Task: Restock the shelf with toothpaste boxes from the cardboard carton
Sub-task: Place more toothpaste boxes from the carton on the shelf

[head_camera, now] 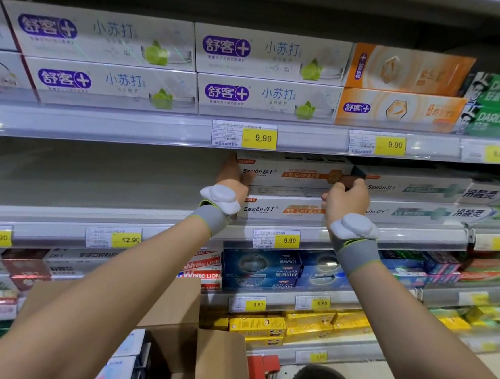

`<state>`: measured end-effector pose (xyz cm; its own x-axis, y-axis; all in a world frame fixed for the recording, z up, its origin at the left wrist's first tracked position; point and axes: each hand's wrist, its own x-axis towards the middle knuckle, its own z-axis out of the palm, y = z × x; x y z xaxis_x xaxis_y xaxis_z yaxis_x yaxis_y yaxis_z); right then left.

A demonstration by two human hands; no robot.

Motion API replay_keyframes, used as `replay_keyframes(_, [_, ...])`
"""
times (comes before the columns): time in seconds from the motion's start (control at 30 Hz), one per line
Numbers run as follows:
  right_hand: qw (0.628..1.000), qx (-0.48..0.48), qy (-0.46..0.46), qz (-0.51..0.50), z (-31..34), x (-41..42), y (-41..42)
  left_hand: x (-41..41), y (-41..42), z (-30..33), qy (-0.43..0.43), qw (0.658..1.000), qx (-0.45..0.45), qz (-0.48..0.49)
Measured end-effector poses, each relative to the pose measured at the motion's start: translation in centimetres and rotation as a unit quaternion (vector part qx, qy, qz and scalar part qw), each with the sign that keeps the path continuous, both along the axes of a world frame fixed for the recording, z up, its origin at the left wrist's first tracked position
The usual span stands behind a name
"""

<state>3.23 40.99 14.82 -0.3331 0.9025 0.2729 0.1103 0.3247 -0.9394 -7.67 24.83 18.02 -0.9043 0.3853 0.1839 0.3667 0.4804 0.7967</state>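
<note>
A white and orange Sawon toothpaste box (291,173) lies on top of another Sawon box (280,208) on the middle shelf (96,175). My left hand (232,174) grips the upper box's left end. My right hand (347,196) holds its right end, thumb on the front face. Both wrists wear grey bands with white sensors. The open cardboard carton (179,332) stands below, between my forearms, with boxes visible inside at its left.
Left of the Sawon boxes the middle shelf is bare. Green-print Sawon boxes (414,189) sit just right of them. The shelf above carries white, orange and Darlie boxes (498,106). Lower shelves carry blue, red and yellow boxes. Yellow price tags (287,240) line the shelf edges.
</note>
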Motion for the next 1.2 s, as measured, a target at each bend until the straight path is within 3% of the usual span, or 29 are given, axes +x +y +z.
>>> replay_keyframes(0.13, [1.000, 0.009, -0.012, 0.012, 0.9, 0.8, -1.5, 0.4, -0.6, 0.0, -0.008, 1.000, 0.008, -0.008])
replay_keyframes(0.43, [0.997, 0.028, -0.028, 0.065, 1.0, 2.1, -5.6, 2.9, -5.0, -2.5, 0.083, 0.996, -0.030, 0.028])
replay_keyframes(0.83, [0.979, 0.010, -0.089, 0.180, -5.1, 2.0, -17.3, 6.8, -14.5, -8.0, 0.216, 0.973, -0.080, -0.014])
replay_keyframes(1.03, [0.958, 0.002, -0.160, 0.236, -8.9, 2.6, -23.5, 9.0, -20.3, -11.6, 0.234, 0.958, -0.158, -0.044])
replay_keyframes(1.2, [0.928, -0.015, -0.233, 0.291, -11.3, 4.2, -27.1, 11.4, -23.7, -14.4, 0.182, 0.968, -0.165, -0.058])
